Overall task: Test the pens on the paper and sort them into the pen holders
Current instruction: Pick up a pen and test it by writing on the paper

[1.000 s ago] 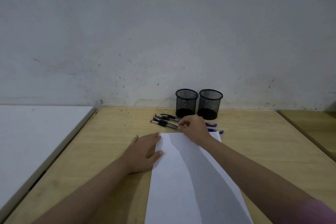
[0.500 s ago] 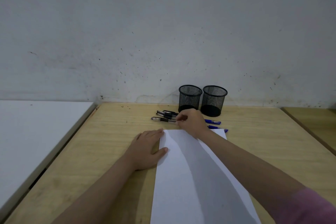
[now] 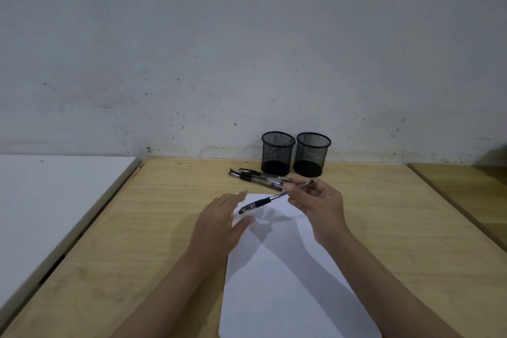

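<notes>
My right hand [image 3: 318,206] pinches a clear pen with a black grip [image 3: 263,202], lifted above the top of the white paper [image 3: 288,282], its capped tip pointing left. My left hand [image 3: 219,225] is raised over the paper's left edge, fingers straight, just beside the pen's tip. A few more pens [image 3: 258,177] lie in a bunch on the wooden table in front of the holders. Two black mesh pen holders, the left one [image 3: 277,153] and the right one [image 3: 312,155], stand side by side against the wall.
The wooden table [image 3: 137,241] meets the grey wall at the back. A white surface [image 3: 49,200] adjoins it on the left, a second wooden table [image 3: 472,186] on the right.
My right hand picked one pen from the bunch and lifted it back over the paper. My left hand rose off the paper's edge toward the pen's tip.
</notes>
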A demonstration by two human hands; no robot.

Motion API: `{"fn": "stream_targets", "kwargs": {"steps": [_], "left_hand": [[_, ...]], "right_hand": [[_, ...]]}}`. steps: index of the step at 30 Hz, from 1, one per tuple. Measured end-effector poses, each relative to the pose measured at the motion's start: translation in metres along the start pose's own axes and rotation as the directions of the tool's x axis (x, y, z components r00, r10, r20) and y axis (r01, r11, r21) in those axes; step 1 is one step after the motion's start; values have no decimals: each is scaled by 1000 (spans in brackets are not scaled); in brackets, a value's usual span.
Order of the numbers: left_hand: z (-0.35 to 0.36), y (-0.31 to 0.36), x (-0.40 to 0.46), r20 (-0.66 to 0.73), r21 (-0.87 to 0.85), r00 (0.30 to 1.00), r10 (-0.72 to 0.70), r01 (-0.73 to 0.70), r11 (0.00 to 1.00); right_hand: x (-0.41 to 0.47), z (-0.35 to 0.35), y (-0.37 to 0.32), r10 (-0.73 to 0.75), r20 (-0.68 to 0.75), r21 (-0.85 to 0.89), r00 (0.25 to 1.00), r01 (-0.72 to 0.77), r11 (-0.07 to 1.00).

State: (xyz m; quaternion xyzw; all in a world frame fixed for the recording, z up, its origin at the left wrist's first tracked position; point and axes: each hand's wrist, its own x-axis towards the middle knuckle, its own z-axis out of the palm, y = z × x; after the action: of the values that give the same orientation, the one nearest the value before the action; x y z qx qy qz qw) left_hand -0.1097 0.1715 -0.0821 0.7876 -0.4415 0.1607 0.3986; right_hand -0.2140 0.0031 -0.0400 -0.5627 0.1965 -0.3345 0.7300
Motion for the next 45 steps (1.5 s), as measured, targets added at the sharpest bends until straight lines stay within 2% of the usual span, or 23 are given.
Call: {"fn": "stream_targets", "kwargs": {"steps": [3, 5, 9, 12, 14, 21, 22, 23, 24, 25, 26, 28, 30, 32, 33, 40, 45], "left_hand": [[6, 7, 2, -54, -126, 999, 8, -15, 992], [8, 13, 4, -92, -159, 996, 3, -17, 987], [6, 32, 8, -79, -185, 995, 54, -67, 980], [4, 43, 9, -84, -194, 995, 55, -70, 979], [2, 48, 11, -71, -173, 996, 54, -65, 983], [-3, 58, 23, -39, -124, 999, -19, 14, 992], [-6, 58, 22, -47, -112, 999, -16, 11, 994], [-10, 55, 18, -59, -103, 998, -10, 4, 995], [-14, 51, 12, -70, -95, 998, -2, -4, 995], [-20, 45, 4, -81, -86, 997, 8, -15, 996], [-26, 38, -4, -95, -76, 995, 15, -22, 997], [-34, 20, -15, -151, -57, 989, -6, -3, 998], [-33, 6, -10, -171, -112, 971, -170, 152, 982], [-26, -6, 5, -112, -221, 912, -394, 364, 905], [-23, -11, 13, -85, -232, 886, -456, 428, 874], [3, -55, 49, -8, 14, 850, -526, 526, 850], [14, -69, 53, 4, 69, 882, -471, 470, 880]], "right_hand": [[-6, 4, -6, -8, -37, 61, 999, 10, 998], [-10, 7, -7, -15, 1, 47, 1000, 14, 999], [-20, 15, 1, -48, 159, -197, 986, 79, 977], [-17, 17, 4, -57, 146, -270, 988, 95, 958], [-14, 17, 1, -7, 126, -277, 992, 42, 960], [-1, 25, 1, 189, 136, -149, 973, -168, 974], [6, 24, 0, 209, 81, -61, 974, -205, 977], [17, 17, -5, 251, -33, 105, 968, -246, 964], [30, 5, -12, 300, -152, 285, 942, -249, 926], [42, -13, -20, 311, -259, 344, 915, -213, 914], [50, -29, -27, 276, -338, 281, 900, -183, 942], [50, -42, -34, 177, -325, 89, 929, -157, 984], [41, -33, -30, 124, -211, 6, 970, -126, 992], [29, -18, -21, 124, -113, -9, 986, -126, 992], [24, -12, -17, 139, -103, -18, 985, -141, 990], [14, 0, 13, 167, -162, -144, 972, -191, 971], [13, 0, 21, 158, -147, -208, 976, -187, 960]]}}
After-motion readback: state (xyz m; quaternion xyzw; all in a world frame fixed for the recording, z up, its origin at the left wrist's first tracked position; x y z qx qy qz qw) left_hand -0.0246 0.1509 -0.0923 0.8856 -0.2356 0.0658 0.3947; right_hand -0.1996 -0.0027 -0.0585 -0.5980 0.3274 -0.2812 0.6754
